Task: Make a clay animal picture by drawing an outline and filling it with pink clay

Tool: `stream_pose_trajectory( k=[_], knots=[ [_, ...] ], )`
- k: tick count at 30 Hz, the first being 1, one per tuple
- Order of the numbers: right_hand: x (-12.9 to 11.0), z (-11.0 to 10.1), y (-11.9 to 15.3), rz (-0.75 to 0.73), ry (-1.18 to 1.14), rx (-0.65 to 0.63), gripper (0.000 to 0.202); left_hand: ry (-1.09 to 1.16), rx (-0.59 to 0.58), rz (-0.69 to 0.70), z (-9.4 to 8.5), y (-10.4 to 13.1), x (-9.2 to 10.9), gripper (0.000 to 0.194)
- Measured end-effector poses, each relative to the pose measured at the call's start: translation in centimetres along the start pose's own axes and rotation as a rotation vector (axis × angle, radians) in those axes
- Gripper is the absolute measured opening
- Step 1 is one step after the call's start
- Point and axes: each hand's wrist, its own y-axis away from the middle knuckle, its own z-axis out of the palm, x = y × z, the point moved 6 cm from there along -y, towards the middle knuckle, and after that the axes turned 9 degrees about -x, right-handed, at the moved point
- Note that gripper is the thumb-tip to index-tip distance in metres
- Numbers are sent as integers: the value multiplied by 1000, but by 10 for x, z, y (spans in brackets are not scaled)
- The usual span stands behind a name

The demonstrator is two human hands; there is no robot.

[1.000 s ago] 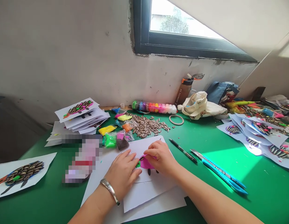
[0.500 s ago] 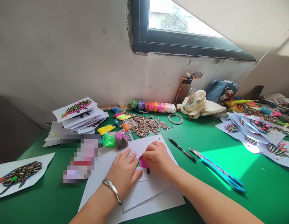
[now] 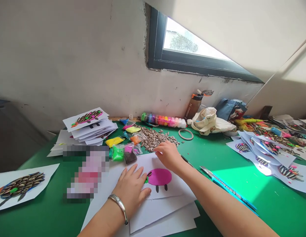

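Observation:
My left hand, a silver bangle at its wrist, lies spread on the white paper. By its fingertips is a flat pink oval clay shape with a green clay piece at its left end and two dark legs below. A dark striped seed rests where the green meets the pink. My right hand hovers at the near edge of the sunflower seed pile, its fingers bent and drawn together. Whatever its fingertips hold, if anything, cannot be made out.
Clay packets sit left of the seeds. A pen and a blue utility knife lie right, partly behind my forearm. Stacks of seed pictures stand at left and right. A bottle and tape ring are behind.
My right hand has moved from the pink shape up and away to the seed pile, uncovering the shape. A seed now lies at its left end. My left hand has stayed in place.

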Motion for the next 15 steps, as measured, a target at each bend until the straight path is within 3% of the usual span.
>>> stream_pose_trajectory(
  k=[5, 10, 15],
  knots=[
    [-9, 7, -20, -68, 98, -14, 24, 43, -17, -13, -7, 0, 3, 37],
    [-14, 17, -24, -155, 176, -65, 18, 76, -43, -16, -12, 0, 5, 34],
    [-15, 17, -25, -157, 167, -38, 17, 77, -47, -20, -11, 0, 3, 32]
  ],
)
